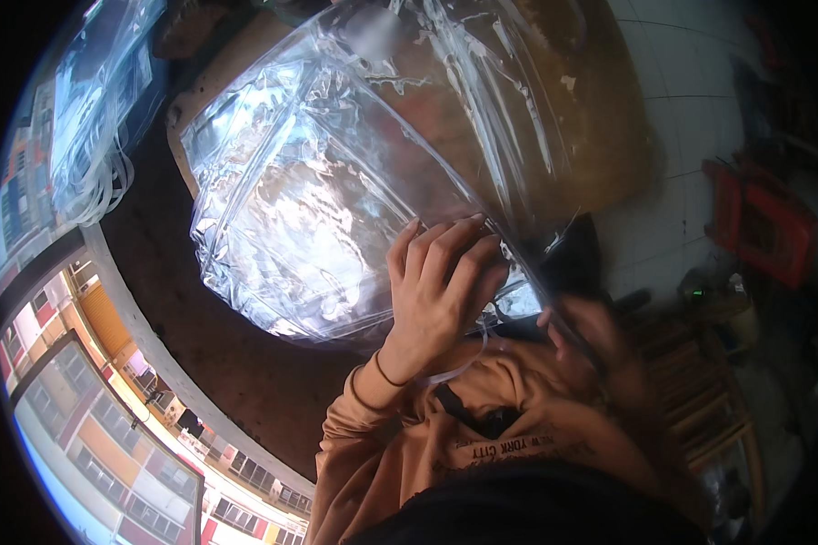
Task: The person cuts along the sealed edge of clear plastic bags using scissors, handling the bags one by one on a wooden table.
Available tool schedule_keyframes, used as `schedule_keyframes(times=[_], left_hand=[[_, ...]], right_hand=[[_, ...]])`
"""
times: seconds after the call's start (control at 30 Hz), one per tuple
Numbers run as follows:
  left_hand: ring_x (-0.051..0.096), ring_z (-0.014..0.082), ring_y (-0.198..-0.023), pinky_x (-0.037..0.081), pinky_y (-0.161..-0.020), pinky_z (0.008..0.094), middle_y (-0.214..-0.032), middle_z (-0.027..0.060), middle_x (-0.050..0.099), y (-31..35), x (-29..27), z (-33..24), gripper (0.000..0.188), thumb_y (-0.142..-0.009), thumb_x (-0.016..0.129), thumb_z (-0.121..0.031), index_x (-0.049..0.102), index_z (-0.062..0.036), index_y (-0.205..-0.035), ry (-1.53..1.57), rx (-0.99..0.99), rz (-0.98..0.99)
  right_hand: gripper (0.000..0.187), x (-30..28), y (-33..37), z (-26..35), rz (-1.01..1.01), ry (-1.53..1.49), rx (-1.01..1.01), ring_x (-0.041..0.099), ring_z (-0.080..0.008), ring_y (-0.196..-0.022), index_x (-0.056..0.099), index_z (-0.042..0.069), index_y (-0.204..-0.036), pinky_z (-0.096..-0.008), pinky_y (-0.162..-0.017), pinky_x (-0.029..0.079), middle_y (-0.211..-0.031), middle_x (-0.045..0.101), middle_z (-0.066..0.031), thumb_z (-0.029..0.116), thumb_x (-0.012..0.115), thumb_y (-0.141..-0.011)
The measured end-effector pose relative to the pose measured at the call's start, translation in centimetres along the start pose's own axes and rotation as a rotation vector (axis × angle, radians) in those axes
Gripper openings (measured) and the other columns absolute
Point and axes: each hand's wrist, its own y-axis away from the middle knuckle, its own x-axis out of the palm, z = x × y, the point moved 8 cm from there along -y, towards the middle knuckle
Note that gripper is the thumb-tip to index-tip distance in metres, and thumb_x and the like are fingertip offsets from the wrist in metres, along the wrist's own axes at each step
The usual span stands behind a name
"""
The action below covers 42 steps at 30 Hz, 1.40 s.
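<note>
A large sheet of clear, shiny plastic (291, 227), creased and folded, lies spread in front of me. A dark narrow edge runs along it toward my lower right. My left hand (445, 277) rests on this plastic near that edge, its fingers bent over a fold and its thumb hidden. To the lower right, my right hand (586, 336) is blurred by motion, with its fingers closed around the end of the dark edge. A thin clear strip (468, 363) hangs between my hands, over my brown sweatshirt.
Beneath the plastic is a brown surface (600, 154). More clear plastic with looped strips (104, 173) hangs at the upper left, beside a window frame (41, 272). A red plastic stool-like object (763, 227) stands on the tiled floor (682, 118) at right, above a wooden rack (700, 391).
</note>
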Motion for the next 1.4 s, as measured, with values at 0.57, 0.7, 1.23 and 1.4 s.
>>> schedule_keyframes(times=[0.57,0.7,1.23,1.4], left_hand=[[0.059,0.0217,-0.104,0.035,-0.098,0.0402,-0.118,0.0062,0.06,0.8,0.1,-0.1,0.033,-0.069,0.073,-0.016,0.067,-0.019,-0.101,0.103,0.026,-0.048],[0.06,0.0212,-0.102,0.036,-0.097,0.0391,-0.117,0.006,0.061,0.8,0.0,-0.2,0.032,-0.068,0.073,-0.016,0.068,-0.019,-0.1,0.098,0.035,-0.057],[0.06,0.0197,-0.101,0.037,-0.096,0.0376,-0.117,0.0051,0.062,0.8,0.0,-0.2,0.033,-0.067,0.074,-0.015,0.069,-0.02,-0.099,0.093,0.033,-0.083],[0.06,0.0193,-0.101,0.037,-0.096,0.0372,-0.117,0.0046,0.062,0.8,0.1,-0.1,0.033,-0.067,0.074,-0.016,0.069,-0.0204,-0.099,0.084,0.034,-0.09]], right_hand=[[0.054,0.0,-1.1,2.2,-0.016,0.132,-0.079,0.045,-0.0024,-0.069,0.054,0.0,-0.103,-0.0176,-0.058,0.039,-0.071,0.051,0.0026,0.027,0.084,-0.067],[0.056,0.1,-1.4,2.2,0.007,0.112,-0.09,0.044,-0.0022,-0.069,0.053,0.0,-0.103,-0.0169,-0.058,0.038,-0.073,0.051,0.0026,0.03,0.084,-0.067],[0.068,0.5,-1.2,1.2,-0.03,-0.146,-0.024,0.041,-0.0017,-0.069,0.051,-0.004,-0.11,-0.0167,-0.061,0.034,-0.075,0.046,0.0053,0.029,0.085,-0.062],[0.064,0.6,-1.2,1.3,-0.033,-0.136,-0.035,0.04,-0.0023,-0.069,0.051,-0.003,-0.112,-0.0165,-0.061,0.036,-0.078,0.046,0.005,0.018,0.086,-0.062]])
